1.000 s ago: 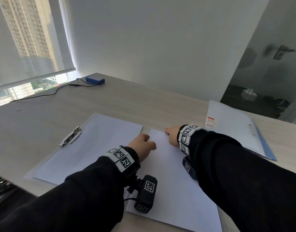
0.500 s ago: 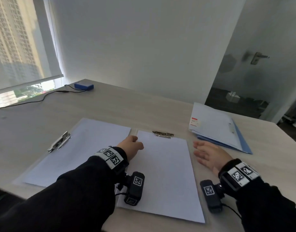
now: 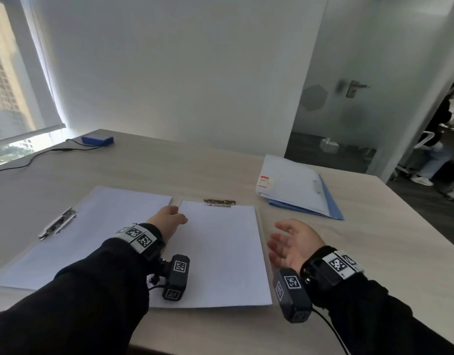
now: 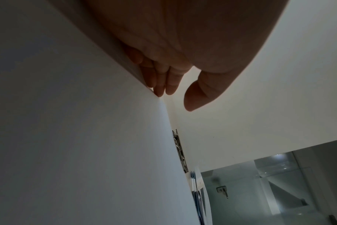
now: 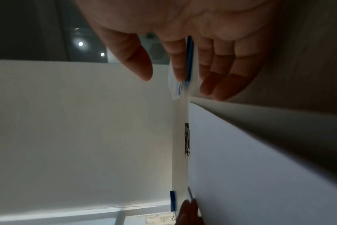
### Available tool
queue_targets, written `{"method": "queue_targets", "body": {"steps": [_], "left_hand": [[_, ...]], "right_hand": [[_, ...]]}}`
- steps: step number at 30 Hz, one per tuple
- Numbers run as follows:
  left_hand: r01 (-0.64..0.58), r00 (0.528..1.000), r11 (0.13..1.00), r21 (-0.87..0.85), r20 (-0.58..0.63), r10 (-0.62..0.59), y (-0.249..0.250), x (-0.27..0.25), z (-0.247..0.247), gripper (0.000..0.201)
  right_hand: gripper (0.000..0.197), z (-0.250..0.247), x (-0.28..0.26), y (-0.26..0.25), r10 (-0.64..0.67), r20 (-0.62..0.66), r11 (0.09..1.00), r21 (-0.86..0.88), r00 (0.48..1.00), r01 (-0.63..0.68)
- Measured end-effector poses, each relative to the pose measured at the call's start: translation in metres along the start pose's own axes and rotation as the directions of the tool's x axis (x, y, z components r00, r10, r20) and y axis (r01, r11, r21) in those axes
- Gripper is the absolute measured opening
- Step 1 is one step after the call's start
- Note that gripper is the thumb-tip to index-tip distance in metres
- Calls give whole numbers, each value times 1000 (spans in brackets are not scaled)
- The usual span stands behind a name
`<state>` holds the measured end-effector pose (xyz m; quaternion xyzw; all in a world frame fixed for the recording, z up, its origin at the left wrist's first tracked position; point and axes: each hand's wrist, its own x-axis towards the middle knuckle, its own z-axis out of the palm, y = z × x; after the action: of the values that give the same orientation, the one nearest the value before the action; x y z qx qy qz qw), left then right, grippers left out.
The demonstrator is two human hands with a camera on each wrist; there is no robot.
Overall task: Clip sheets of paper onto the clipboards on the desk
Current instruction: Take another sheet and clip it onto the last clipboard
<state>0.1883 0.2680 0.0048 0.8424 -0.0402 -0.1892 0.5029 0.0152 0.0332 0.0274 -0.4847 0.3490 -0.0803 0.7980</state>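
Observation:
Two clipboards lie on the desk (image 3: 169, 170), each under a white sheet. The middle sheet (image 3: 220, 252) sits with its top edge at a metal clip (image 3: 219, 202), also seen in the left wrist view as the clip (image 4: 180, 152). My left hand (image 3: 169, 219) rests on that sheet's top left corner, fingers (image 4: 162, 85) touching the paper and thumb apart. My right hand (image 3: 292, 242) hovers open, palm turned inward, just right of the sheet's edge and holding nothing. The left sheet (image 3: 87, 234) lies on its board with the clip (image 3: 58, 222) at its left side.
A stack of paper on a blue folder (image 3: 295, 185) lies at the far right of the desk. A blue box (image 3: 97, 140) with a black cable sits at the back left. A glass door and a seated person are beyond the desk's right side.
My right hand has pulled back from the clip at the top of the middle sheet to the sheet's right side, uncovering the clip. My left hand stays on the corner. The view has tilted up.

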Motion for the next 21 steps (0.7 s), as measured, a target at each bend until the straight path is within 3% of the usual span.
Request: {"method": "queue_targets", "body": {"steps": [6, 10, 16, 21], "left_hand": [[8, 1000, 999, -31, 19, -7, -4, 1, -1, 65], [-5, 1000, 991, -131, -28, 1, -4, 2, -3, 63], [-118, 993, 962, -247, -40, 111, 16, -37, 11, 20], [-186, 983, 911, -368, -69, 173, 27, -56, 10, 20]], "right_hand": [[29, 3, -34, 25, 126, 235, 957, -283, 964, -57], [30, 7, -46, 40, 97, 297, 903, -428, 950, 42], [29, -7, -53, 16, -144, 314, 922, -301, 938, 242], [30, -23, -58, -7, -316, 231, 926, -137, 920, 352]]}}
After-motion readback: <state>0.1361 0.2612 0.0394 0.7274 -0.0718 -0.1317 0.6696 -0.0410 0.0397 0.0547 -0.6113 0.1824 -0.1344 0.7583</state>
